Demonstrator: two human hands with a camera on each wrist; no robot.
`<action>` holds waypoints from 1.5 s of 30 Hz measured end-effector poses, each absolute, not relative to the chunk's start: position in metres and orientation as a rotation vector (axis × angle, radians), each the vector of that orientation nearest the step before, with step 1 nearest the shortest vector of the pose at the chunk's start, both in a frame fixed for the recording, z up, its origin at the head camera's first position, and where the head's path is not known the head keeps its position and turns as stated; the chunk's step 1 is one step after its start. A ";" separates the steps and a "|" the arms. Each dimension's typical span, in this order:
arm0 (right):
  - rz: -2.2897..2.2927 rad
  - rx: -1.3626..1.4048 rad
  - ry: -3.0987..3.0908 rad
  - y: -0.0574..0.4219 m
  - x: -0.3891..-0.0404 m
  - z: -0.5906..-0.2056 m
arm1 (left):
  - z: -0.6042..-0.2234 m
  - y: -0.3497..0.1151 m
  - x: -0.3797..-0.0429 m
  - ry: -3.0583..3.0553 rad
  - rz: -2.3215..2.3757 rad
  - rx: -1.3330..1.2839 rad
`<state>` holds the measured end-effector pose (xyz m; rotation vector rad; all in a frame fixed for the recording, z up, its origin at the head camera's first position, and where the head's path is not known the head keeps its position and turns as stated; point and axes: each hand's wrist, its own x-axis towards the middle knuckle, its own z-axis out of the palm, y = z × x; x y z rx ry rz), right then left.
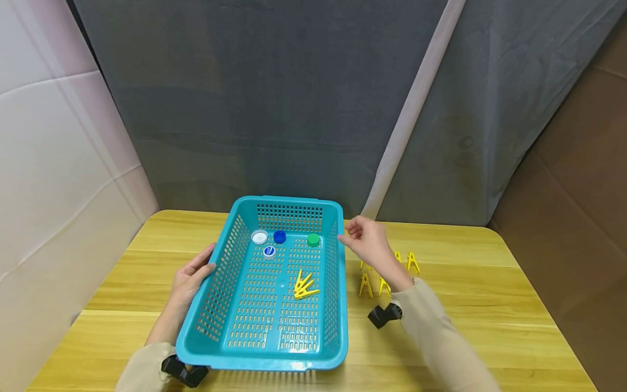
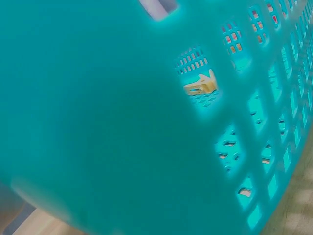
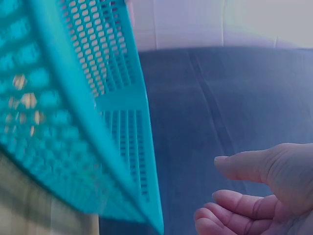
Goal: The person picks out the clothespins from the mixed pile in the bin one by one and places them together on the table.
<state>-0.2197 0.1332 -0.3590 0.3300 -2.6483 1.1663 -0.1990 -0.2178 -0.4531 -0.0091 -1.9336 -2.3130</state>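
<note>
A turquoise plastic basket (image 1: 262,360) with slotted walls fills the middle of the head view. My left hand (image 1: 188,280) grips its left side, thumb at the rim; the basket wall covers most of the left wrist view. Inside lie a few yellow clothespins (image 1: 306,293), a white cap (image 1: 259,237), a dark blue cap (image 1: 280,237), a green cap (image 1: 313,240) and a white-and-blue cap (image 1: 269,251). Beside the right rim, my right hand (image 1: 367,242) holds nothing. The right wrist view shows its thumb apart from its loosely bent fingers.
More yellow clothespins (image 1: 365,285) stand on the wooden table (image 1: 490,305) right of the basket, some partly hidden behind the right forearm. A grey cloth (image 1: 274,98) hangs behind the table, with a white panel (image 1: 63,141) at left and a brown one (image 1: 573,179) at right.
</note>
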 end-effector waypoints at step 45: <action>1.230 0.333 -3.096 0.036 -0.261 -0.407 | -0.454 -0.218 -0.199 -1.924 -2.319 -0.019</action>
